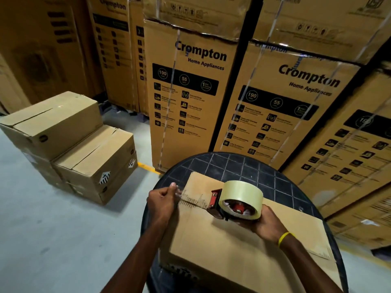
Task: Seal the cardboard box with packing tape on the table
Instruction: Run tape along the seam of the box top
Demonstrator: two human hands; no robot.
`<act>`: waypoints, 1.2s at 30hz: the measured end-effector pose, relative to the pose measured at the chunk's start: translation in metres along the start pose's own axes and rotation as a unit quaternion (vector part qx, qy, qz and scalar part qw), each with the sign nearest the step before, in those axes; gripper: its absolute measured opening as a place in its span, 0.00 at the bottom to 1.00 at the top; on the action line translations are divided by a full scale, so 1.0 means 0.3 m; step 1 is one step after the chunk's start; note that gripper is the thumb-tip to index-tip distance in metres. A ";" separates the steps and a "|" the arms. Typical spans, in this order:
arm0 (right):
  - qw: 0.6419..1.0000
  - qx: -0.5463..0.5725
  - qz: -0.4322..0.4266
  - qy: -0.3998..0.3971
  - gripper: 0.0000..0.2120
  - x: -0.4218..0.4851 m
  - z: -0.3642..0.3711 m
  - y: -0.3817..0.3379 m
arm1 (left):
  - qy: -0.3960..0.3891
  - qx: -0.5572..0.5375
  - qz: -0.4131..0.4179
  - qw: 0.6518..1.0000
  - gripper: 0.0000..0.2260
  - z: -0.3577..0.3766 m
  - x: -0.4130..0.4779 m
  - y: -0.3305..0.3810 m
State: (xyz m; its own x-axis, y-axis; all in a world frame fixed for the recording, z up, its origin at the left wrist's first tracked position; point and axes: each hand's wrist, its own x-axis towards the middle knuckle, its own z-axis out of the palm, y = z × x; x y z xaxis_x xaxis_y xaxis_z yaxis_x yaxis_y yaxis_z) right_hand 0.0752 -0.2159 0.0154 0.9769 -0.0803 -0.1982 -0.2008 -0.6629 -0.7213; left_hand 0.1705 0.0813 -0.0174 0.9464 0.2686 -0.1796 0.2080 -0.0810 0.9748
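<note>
A brown cardboard box (228, 246) lies with its flaps down on a round dark table (239, 166). My right hand (262, 223) grips a red tape dispenser (218, 205) carrying a roll of clear packing tape (243, 194), held over the box's top seam near its left end. My left hand (163, 203) pinches the free end of the tape strip (191, 200) at the box's left edge. The wrinkled strip stretches between my left fingers and the dispenser along the seam.
Several plain cardboard boxes (69, 142) are stacked on the grey floor to the left. Tall printed appliance cartons (190, 92) form a wall behind and to the right of the table. A yellow floor line (147, 166) runs by the cartons.
</note>
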 end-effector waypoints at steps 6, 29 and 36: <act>0.998 -0.054 0.030 -0.009 0.06 0.027 0.031 -0.032 | -0.016 -0.045 -0.041 0.998 0.11 0.002 0.054 -0.050; 0.970 -0.231 0.081 0.006 0.12 0.073 0.085 0.032 | -0.123 0.015 -0.135 0.983 0.19 -0.029 0.047 -0.181; 0.969 -0.230 0.092 0.007 0.12 0.079 0.090 0.016 | -0.269 -0.127 -0.383 0.874 0.23 -0.015 0.118 -0.242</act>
State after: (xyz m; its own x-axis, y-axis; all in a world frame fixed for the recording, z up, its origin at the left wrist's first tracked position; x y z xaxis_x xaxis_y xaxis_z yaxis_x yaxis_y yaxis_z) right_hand 0.0953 -0.2008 -0.0106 0.9293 -0.2370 -0.2834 -0.3211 -0.8974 -0.3025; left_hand 0.1878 0.1009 -0.0940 0.5465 -0.3453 -0.7630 0.8352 0.1580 0.5267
